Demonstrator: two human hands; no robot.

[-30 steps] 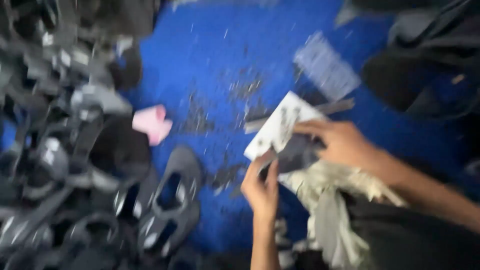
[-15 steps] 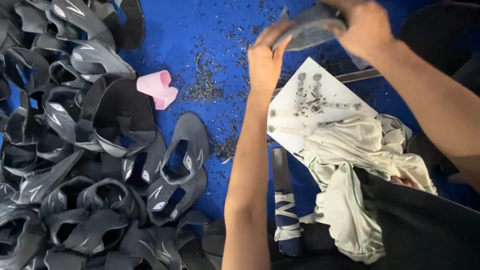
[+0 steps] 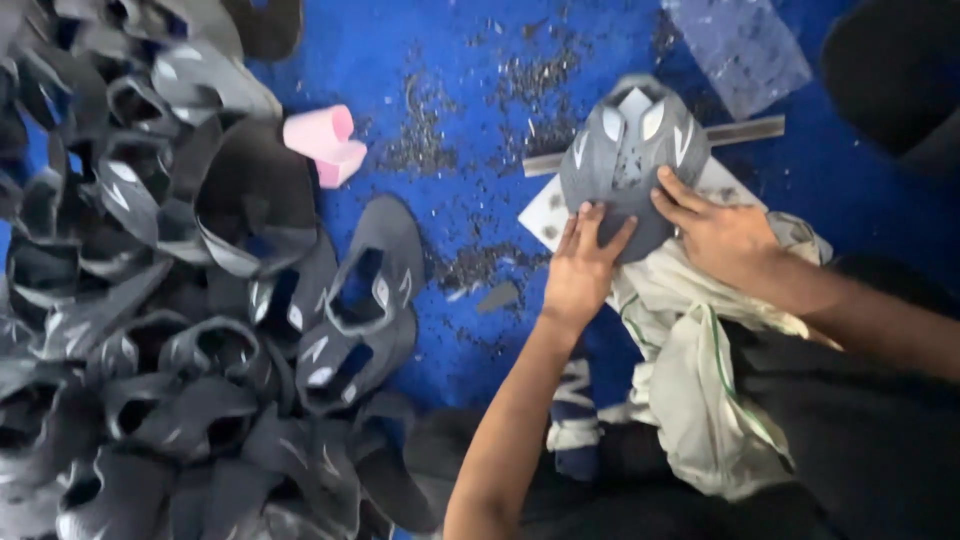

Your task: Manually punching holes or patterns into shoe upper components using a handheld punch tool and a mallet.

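A grey shoe upper (image 3: 632, 160) with pale cut-out shapes lies flat on a white board (image 3: 548, 215), above the person's lap and right of centre in the view. Both hands press on its lower edge. The left hand (image 3: 583, 270) lies with fingers spread flat across the lower left part of the piece, not curled around it. The right hand (image 3: 722, 236) rests its fingers on the lower right part; whether its thumb hooks under the edge cannot be told.

A metal ruler (image 3: 745, 131) runs behind the upper, showing on both sides of it. A crumpled off-white cloth (image 3: 700, 370) lies under the right wrist and spills down over the dark lap. The blue floor covering (image 3: 470, 120) carries scattered dark trimmings (image 3: 432, 125) just left of the board. A pink block (image 3: 325, 140) sits further left, near the edge of a large heap of grey shoe uppers (image 3: 170, 330) filling the left side. A clear textured sheet (image 3: 740, 45) lies at the top right.
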